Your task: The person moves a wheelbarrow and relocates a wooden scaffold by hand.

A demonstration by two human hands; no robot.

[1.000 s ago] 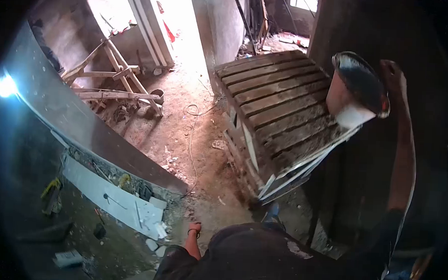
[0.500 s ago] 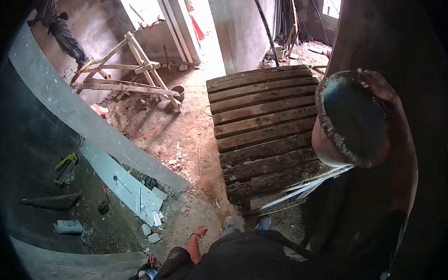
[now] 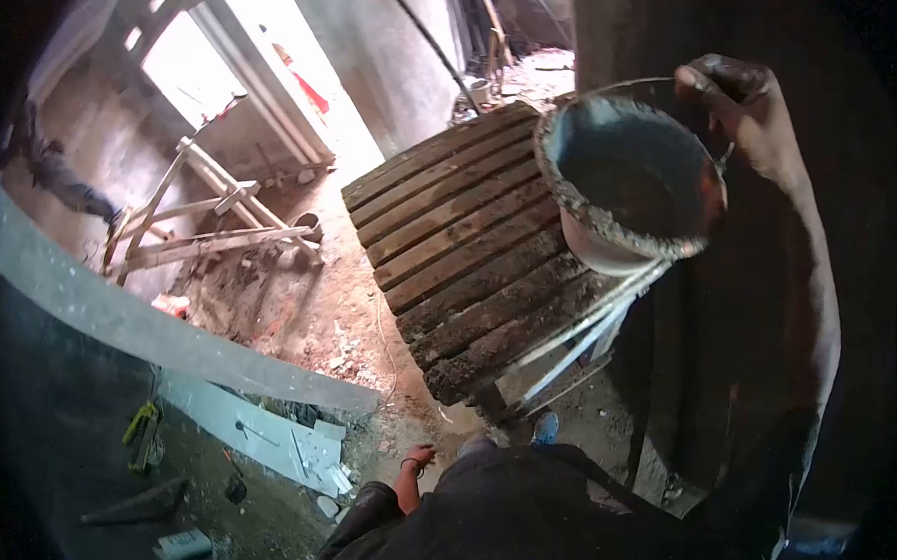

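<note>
A mortar-crusted bucket (image 3: 610, 249) is over the near right edge of a slatted wooden platform (image 3: 472, 211). Its wire handle is raised, and the fingers of my right hand (image 3: 732, 97) are closed around it above the rim. Inside, the walls are bluish and grey material shows low down. Whether the base touches the slats is hard to see. My left hand (image 3: 420, 457), with a dark band at the wrist, hangs low beside my body, its fingers loosely apart and holding nothing.
A wooden trestle (image 3: 211, 210) stands left on rubble-strewn ground, with another bucket (image 3: 309, 226) beside it. A person (image 3: 68, 178) is near the far left wall. A curved grey ledge (image 3: 167, 313) crosses the left side. A pale board (image 3: 251, 437) with tools lies below it.
My right hand has gone from the bucket's rim to its raised wire handle. The view has turned, so the platform and bucket appear further left and higher. My left hand still hangs low.
</note>
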